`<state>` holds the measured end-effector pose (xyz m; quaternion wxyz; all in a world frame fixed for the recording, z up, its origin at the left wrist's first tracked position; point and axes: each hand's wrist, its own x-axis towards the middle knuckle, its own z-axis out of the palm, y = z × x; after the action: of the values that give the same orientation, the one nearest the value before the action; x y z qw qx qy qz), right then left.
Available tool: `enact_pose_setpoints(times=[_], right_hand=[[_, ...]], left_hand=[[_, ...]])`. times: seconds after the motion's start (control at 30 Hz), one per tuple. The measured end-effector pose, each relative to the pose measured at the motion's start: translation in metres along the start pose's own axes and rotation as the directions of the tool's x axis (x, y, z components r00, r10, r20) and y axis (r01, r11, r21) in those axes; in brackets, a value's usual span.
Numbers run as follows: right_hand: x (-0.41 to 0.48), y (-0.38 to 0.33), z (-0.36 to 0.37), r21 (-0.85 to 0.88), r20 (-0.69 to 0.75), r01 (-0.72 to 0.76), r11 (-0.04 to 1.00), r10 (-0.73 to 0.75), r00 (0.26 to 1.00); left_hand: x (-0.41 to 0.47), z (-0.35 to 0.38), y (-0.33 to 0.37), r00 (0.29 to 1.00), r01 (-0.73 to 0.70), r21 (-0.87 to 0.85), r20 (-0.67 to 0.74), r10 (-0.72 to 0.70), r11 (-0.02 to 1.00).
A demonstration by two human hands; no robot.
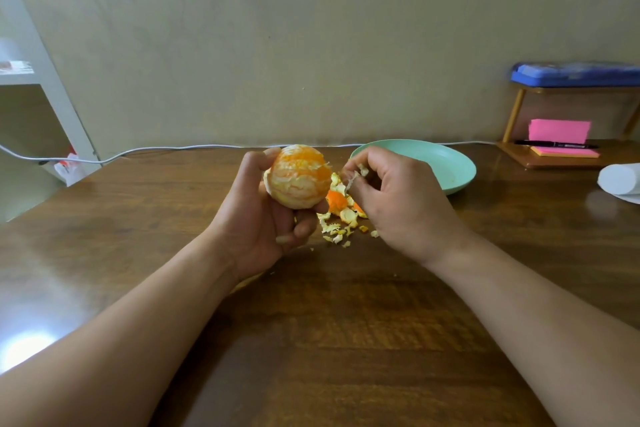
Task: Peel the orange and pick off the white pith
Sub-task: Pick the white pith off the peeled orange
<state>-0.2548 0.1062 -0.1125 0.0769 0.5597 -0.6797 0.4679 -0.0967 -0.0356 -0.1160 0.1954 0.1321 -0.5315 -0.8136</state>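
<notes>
My left hand (256, 215) grips a peeled orange (298, 176) above the wooden table, thumb behind it and fingers curled under it. White pith streaks still cover much of the fruit's front. My right hand (394, 198) hovers just right of the orange, its fingers curled and pinching a small pale scrap of pith (363, 170) at the fingertips. Below and between the hands lies a heap of orange peel pieces and pith bits (341, 215) on the table.
A mint-green plate (446, 163) sits behind my right hand. At the far right stand a small wooden stand with pink sticky notes (558, 131), a black pen (554, 144) and a blue case (575, 73) on top. A white roll (620, 180) lies nearby. A white cable (138, 151) runs along the wall.
</notes>
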Motion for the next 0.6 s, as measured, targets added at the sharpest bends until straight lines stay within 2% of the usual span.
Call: enact_pose_setpoints(times=[0.1,0.3,0.6], right_hand=[[0.0,-0.001,0.001,-0.024,0.031,-0.005,1.0,0.005,1.0],[-0.001,-0.011,-0.004,0.073,0.02,0.009,0.997,-0.011,1.0],[0.001,-0.006,-0.007,-0.002,0.062,0.034,0.999,-0.034,0.998]], left_hand=[[0.0,-0.001,0.001,1.0,-0.01,0.008,0.0,0.01,1.0],[0.001,-0.001,0.0,1.0,-0.019,0.099,-0.013,0.02,0.995],[-0.001,0.002,0.001,0.998,0.005,0.227,-0.06,0.009,0.974]])
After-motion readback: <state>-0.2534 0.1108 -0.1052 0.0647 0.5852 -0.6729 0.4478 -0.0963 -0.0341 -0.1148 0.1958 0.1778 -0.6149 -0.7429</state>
